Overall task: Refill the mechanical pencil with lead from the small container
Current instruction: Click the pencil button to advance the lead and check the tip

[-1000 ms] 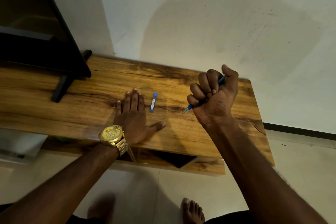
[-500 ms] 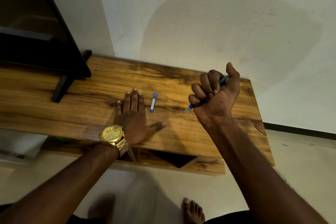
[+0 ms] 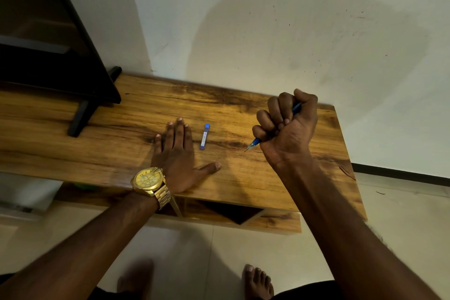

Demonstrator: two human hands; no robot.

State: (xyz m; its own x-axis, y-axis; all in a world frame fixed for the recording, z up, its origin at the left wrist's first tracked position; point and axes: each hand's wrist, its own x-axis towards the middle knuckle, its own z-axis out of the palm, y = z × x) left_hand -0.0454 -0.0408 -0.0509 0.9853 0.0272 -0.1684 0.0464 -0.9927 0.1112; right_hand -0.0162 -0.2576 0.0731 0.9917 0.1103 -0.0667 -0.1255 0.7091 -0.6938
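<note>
Right hand (image 3: 288,129) fisted around mechanical pencil (image 3: 255,142), thumb up by the rear end, metal tip poking out below the fist, pointing down-left toward the bench (image 3: 121,143). Left hand (image 3: 179,153) flat, fingers spread, palm down on the bench, holding nothing. Lead container (image 3: 204,136), small blue tube with cap at far end, lies on the bench just right of the left hand's fingers, between both hands, not touched. Pencil looks light, rigid, smooth plastic; fist grip secure but poor for fine work. Container likely very light, may roll or skid; pinch mid-body, pull cap. Leads inside probably brittle, snap easily. Gold watch (image 3: 148,181) on left wrist. Dark stand (image 3: 80,114) far left of container.
</note>
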